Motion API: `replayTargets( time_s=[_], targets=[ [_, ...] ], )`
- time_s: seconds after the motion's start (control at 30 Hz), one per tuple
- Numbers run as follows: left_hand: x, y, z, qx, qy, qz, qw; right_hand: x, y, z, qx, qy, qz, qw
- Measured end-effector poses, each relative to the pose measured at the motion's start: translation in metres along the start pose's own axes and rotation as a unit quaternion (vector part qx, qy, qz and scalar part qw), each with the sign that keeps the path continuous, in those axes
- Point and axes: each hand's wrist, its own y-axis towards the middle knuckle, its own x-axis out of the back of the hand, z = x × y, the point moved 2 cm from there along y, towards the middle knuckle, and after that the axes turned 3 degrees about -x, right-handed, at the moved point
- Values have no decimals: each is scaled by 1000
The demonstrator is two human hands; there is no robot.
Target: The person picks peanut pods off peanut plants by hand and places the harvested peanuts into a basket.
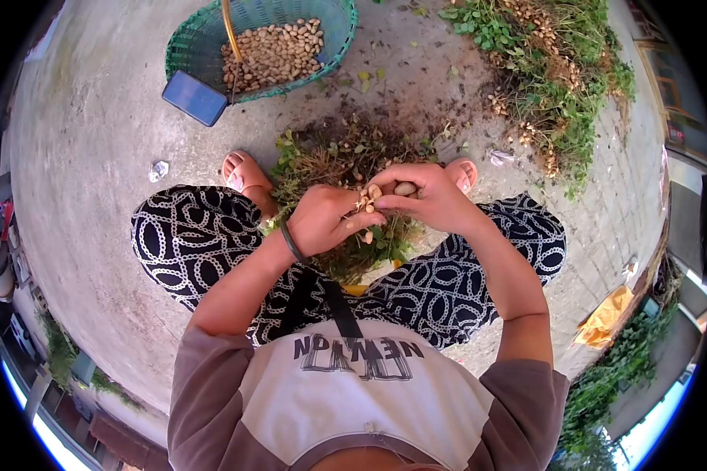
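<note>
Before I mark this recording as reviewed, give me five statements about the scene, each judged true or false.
1. The left hand and the right hand are both at peanuts. True.
2. The basket is red. False: it is green.
3. The basket has picked peanuts in it. True.
4. The phone is in the right hand. False: it is at the basket's near left edge.
5. The large heap of plants lies ahead on the left. False: it lies ahead on the right.
</note>
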Motion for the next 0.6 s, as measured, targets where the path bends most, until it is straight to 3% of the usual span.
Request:
replayTargets(
  time_s=[0.03,0.13,0.23,0.33,0.47,0.6],
  targets=[
    [0,0,2,9,6,-4,1000,-2,1,-3,22,-17,-16,999],
    [2,2,1,3,-24,-26,999,-14,7,-11,80,132,-39,987],
    [5,1,3,-11,-2,-36,999,-19,5,-8,-87,379,36,920],
    [4,-3,3,3,-28,-56,998,-2,16,-22,2,477,27,879],
    [3,-3,2,30,-85,-60,994,-22,11,-11,-85,375,11,923],
    [2,-3,4,46,-99,-35,993,-21,16,-15,-82,292,56,951]
  ],
)
